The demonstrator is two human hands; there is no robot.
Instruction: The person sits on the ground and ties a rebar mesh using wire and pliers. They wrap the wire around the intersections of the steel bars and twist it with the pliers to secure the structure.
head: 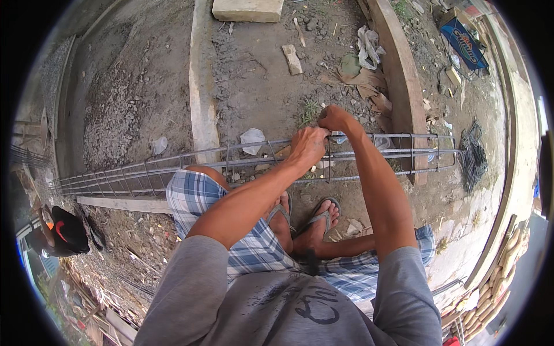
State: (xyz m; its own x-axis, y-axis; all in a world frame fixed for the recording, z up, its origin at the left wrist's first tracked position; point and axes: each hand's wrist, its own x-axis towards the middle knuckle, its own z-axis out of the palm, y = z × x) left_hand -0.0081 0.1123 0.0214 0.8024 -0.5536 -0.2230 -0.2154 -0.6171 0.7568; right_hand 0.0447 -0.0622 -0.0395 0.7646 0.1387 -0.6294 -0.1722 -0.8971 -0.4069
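Note:
A long rebar cage [253,162] of steel bars and square stirrups stretches across the view in front of my knees. Its right end rests over a wooden beam [404,82]. My left hand [309,143] is closed around the top bar beside a stirrup [327,158]. Just beyond it and slightly higher, my right hand [335,117] has its fingers curled in close to the same joint. Whatever those fingers may pinch is hidden. Off the cage's right end lies a bundle of dark tie wire [473,155] on the ground.
A concrete strip [203,86] runs away from me on the left. Stone block [247,10], plastic bag [368,46] and blue carton [464,42] lie farther out. Another person [67,231] is at the far left. Stacked sacks [493,294] stand at lower right.

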